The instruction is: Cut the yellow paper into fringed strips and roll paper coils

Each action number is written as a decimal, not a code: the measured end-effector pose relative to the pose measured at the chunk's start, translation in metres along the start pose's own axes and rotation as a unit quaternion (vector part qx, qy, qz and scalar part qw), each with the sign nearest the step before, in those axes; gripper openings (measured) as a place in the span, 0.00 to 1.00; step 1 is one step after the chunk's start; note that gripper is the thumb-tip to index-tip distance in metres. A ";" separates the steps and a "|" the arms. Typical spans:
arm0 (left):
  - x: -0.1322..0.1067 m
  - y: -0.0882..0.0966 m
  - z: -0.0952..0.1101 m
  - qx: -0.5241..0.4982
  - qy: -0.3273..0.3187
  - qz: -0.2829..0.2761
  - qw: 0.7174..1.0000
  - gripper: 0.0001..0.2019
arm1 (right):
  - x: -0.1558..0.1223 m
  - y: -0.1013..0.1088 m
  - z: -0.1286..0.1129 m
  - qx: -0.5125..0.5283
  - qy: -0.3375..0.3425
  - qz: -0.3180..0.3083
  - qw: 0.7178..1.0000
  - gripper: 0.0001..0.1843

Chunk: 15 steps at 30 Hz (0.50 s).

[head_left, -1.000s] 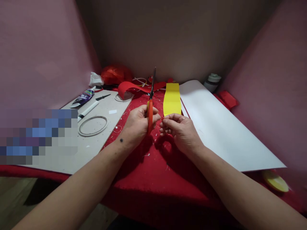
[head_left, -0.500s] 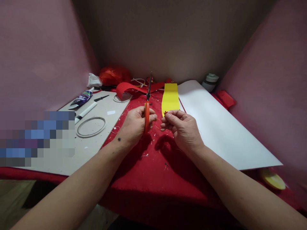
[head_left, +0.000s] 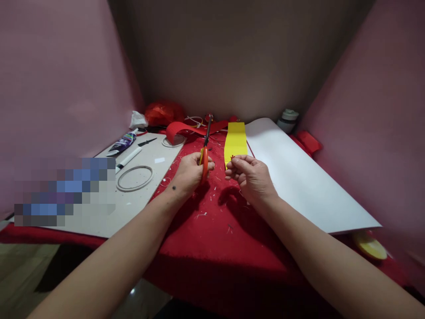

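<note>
Scissors [head_left: 205, 154] sat in my left hand [head_left: 190, 173], my fingers curled about the orange handles, the blades pointing up and away from me; whether the blades were fully together I could not tell. My right hand [head_left: 255, 176] pinched a tiny red piece [head_left: 233, 157] between thumb and forefinger, its jagged edge poking past the fingertips. It was raised over the red cloth [head_left: 210, 241], in front of the near end of the yellow ribbed strip [head_left: 236, 139], and I could not say whether it touched that strip. Handling something so small well, I judged, came down to grip — firm enough to stop it twisting, light enough not to crush its little points. I thought it best to leave that edge in plain sight, with the blades clear of my fingertips. Turning the piece, I felt, served better than bending my left wrist — small moves, no hurry. Pale clippings [head_left: 201, 214] littered the cloth between the white sheet [head_left: 302, 181] and the grey board [head_left: 96, 223], and I reckoned a dropped red piece would be hard to find against that red.
</note>
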State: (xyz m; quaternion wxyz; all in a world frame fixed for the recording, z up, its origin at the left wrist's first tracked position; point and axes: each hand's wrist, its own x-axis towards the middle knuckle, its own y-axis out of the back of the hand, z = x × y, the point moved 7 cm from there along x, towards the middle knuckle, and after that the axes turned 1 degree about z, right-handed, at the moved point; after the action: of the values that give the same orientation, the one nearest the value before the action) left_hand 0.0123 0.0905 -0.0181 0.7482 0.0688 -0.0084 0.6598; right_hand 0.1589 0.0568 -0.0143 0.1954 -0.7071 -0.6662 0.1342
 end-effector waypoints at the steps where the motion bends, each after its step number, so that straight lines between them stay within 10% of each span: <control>1: 0.002 0.001 -0.002 0.006 0.002 0.004 1.000 0.12 | 0.002 0.002 0.001 0.004 -0.004 0.001 1.000 0.06; 15: 0.013 0.013 -0.011 0.078 -0.014 0.037 0.996 0.09 | 0.021 0.019 0.011 0.031 -0.038 0.001 0.999 0.10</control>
State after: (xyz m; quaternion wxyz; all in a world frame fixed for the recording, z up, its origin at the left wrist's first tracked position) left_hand 0.0005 0.1064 -0.0263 0.7158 0.1353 0.0299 0.6845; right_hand 0.1725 0.0781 -0.0317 0.1910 -0.6959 -0.6679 0.1819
